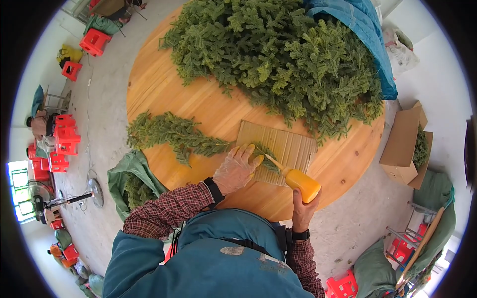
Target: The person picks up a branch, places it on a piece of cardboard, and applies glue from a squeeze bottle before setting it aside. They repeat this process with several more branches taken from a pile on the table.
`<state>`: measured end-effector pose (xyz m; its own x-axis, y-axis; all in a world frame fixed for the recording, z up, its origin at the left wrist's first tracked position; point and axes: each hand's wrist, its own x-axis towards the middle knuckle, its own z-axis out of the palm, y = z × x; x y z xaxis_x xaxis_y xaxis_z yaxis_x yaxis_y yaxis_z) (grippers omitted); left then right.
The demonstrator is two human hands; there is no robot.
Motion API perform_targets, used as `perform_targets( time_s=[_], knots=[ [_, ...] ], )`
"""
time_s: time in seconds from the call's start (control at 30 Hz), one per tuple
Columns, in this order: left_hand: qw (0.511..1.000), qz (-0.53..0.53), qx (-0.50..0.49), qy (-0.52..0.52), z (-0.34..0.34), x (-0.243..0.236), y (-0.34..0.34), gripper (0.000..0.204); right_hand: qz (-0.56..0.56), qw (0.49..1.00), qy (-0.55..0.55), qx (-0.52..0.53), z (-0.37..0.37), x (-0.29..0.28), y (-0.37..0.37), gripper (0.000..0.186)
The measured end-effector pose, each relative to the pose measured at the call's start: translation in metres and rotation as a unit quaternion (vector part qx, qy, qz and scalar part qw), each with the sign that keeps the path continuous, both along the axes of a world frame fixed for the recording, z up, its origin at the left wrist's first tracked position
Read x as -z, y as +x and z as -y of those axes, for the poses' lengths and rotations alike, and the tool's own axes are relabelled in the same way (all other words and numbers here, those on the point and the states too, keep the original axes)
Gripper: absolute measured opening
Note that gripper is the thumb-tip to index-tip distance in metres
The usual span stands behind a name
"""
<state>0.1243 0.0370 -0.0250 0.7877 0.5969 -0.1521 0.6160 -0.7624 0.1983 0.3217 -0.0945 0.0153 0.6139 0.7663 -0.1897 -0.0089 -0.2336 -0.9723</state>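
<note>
My right hand [302, 213] is wrapped round the base of an orange-yellow squeeze bottle [303, 185]. The bottle tilts up and left, and its thin nozzle [274, 161] points at a small evergreen sprig [268, 157] on a corrugated cardboard sheet [293, 146]. In a clear plastic glove with yellow-stained fingertips, my left hand [235, 168] grips the stem of an evergreen garland [184, 136] at the cardboard's left edge. The garland stretches left across the round wooden table [213, 109]. My left fingers partly cover where stem and sprig meet.
A big heap of evergreen branches [268, 54] covers the table's far side, with a blue tarp [362, 30] at its right. A green sack [119, 181] of branches stands at the left edge. An open cardboard box [397, 144] is on the right; red stools [95, 41] stand around.
</note>
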Motion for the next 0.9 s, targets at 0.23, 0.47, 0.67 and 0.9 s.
perform_targets(
  time_s=[0.23,0.47,0.67,0.9],
  knots=[
    [1.000,-0.015,0.001,-0.014,-0.001,-0.002,0.001,0.063,0.009,1.000,-0.012,0.002,0.017,0.000,0.011,0.037],
    [0.999,-0.031,0.004,-0.027,-0.003,-0.006,0.001,0.063,0.018,0.999,-0.036,0.015,0.032,-0.004,0.016,0.041],
    [0.999,-0.041,0.005,-0.025,-0.003,-0.007,0.002,0.063,-0.001,0.998,-0.018,0.062,0.028,-0.011,0.013,0.039],
    [0.998,-0.051,0.005,-0.019,-0.001,-0.005,0.001,0.063,0.012,1.000,-0.008,0.005,0.008,-0.007,0.006,0.040]
  ],
)
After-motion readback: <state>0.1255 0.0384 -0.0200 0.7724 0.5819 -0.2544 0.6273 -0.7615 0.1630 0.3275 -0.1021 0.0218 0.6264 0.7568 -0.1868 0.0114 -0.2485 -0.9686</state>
